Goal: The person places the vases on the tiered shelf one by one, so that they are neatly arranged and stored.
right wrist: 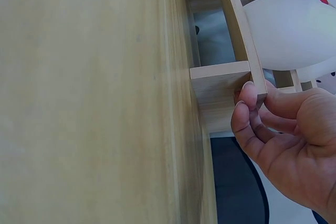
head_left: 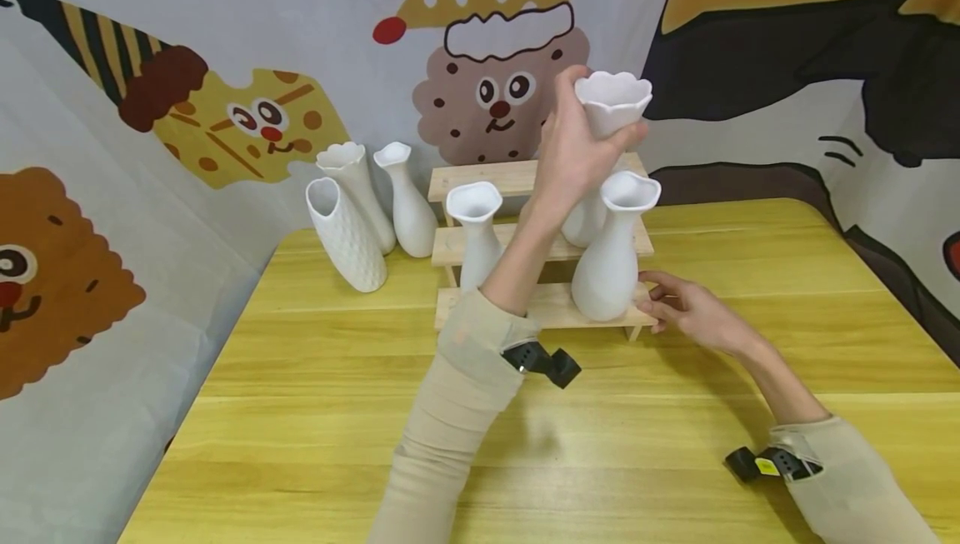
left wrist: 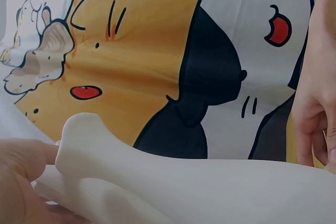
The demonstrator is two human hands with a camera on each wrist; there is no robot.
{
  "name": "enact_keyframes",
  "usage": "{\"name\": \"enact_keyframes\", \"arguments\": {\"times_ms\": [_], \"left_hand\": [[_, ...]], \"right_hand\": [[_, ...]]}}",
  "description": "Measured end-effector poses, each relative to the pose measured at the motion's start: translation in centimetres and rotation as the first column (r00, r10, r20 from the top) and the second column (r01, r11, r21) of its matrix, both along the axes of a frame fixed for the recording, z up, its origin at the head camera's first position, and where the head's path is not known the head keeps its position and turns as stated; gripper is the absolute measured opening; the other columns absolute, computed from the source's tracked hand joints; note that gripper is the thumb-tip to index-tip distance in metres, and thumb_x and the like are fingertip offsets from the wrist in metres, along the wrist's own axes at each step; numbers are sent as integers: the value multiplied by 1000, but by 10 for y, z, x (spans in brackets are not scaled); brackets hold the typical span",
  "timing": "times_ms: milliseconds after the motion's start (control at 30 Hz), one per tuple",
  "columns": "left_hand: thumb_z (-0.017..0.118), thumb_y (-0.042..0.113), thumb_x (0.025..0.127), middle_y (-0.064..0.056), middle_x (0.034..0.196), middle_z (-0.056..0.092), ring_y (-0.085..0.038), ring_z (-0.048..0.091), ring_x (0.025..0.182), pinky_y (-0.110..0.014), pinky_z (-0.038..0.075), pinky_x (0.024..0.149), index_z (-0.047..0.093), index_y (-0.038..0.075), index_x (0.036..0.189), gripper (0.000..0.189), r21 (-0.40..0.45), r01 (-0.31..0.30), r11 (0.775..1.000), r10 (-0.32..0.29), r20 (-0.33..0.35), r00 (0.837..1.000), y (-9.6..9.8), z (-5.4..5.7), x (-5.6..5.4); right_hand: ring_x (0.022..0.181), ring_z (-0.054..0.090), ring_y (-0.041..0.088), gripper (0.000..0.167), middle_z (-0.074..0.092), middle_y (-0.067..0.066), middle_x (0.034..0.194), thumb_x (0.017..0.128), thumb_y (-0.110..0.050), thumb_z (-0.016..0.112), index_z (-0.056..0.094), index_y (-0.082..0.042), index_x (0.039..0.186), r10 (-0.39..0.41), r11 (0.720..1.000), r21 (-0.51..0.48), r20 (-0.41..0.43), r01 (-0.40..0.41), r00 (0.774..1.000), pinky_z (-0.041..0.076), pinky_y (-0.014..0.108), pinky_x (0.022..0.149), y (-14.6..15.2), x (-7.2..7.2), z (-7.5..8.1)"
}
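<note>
the left hand is raised over the wooden rack, fingers and thumb curled round the neck of a white vase with a scalloped rim; the vase is held in the air above the rack's upper steps, its lower part hidden behind the hand. in the left wrist view the same vase lies across the bottom of the picture with the thumb against its lip. the right hand rests at the right end of the rack's lowest step, and the right wrist view shows its fingertips curled and pinching the corner of the wood. just left of that hand a wavy vase stands on the lowest step. another vase stands on the rack's left side. three more vases stand on the yellow table left of the rack, in front of a cartoon cloth.
</note>
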State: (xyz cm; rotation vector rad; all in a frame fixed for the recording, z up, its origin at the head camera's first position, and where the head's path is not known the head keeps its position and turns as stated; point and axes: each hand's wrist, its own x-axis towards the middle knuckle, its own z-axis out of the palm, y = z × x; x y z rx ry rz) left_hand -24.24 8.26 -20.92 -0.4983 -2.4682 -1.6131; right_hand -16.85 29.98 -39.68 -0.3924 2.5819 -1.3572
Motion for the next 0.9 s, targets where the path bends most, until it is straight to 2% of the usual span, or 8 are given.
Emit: {"name": "enact_keyframes", "arguments": {"times_ms": [333, 567, 900], "left_hand": [[80, 31, 88, 3, 140, 49, -11, 52, 120, -27, 46, 98, 25, 23, 153, 85, -32, -1, 999, 2, 13, 1000, -1, 1, -1], [79, 34, 89, 2, 138, 52, -11, 53, 119, -26, 45, 97, 28, 22, 151, 81, -65, -11, 998, 10, -5, 1000, -2, 1, -4], [80, 35, 88, 2, 139, 52, -11, 53, 120, -25, 44, 98, 28, 22, 151, 83, -60, -4, 998, 4, -5, 1000, -4, 2, -4]], "right_hand": [[80, 65, 22, 54, 59, 22, 111, 105, -13, 56, 34, 10, 148, 5, 1000, 16, -5, -5, 1000, 58, 36, 71, -1, 0, 0], [82, 66, 22, 54, 58, 24, 112, 105, -11, 56, 34, 11, 148, 1, 1000, 1, 2, -1, 1000, 59, 36, 72, -2, 0, 1], [82, 66, 22, 54, 59, 24, 113, 104, -12, 56, 34, 11, 149, -2, 1000, 7, -1, 2, 1000, 59, 36, 72, -2, 0, 1]]}}
